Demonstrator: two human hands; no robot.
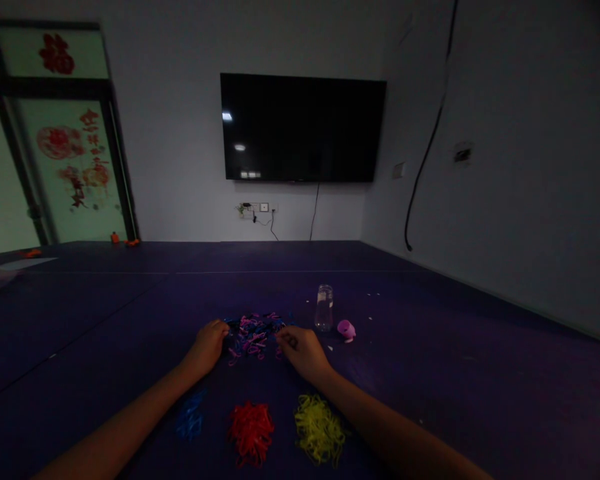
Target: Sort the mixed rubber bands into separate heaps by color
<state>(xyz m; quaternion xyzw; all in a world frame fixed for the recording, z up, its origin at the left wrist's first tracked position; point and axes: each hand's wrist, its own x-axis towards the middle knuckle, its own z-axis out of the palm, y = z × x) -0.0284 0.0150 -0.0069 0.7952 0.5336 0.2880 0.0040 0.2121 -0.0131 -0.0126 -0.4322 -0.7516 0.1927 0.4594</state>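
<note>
A loose pile of mixed pink, purple and dark blue rubber bands [254, 337] lies on the purple floor mat between my hands. My left hand [211, 341] is at the pile's left edge, fingers curled together; what they hold, if anything, is too small to make out. At the right edge, my right hand [300, 348] has thumb and forefinger pinched close to the pink bands, and its fingertip contents are unclear. Nearer to me lie three sorted heaps: blue rubber bands [191, 415], red rubber bands [251, 431] and yellow rubber bands [320, 429].
Beyond my right hand stands a clear bottle [324, 310], with a pink cap [347, 329] beside it. White scraps dot the purple mat [430, 380]. A television [304, 130] hangs on the far wall, and a black cable [430, 143] dangles at right.
</note>
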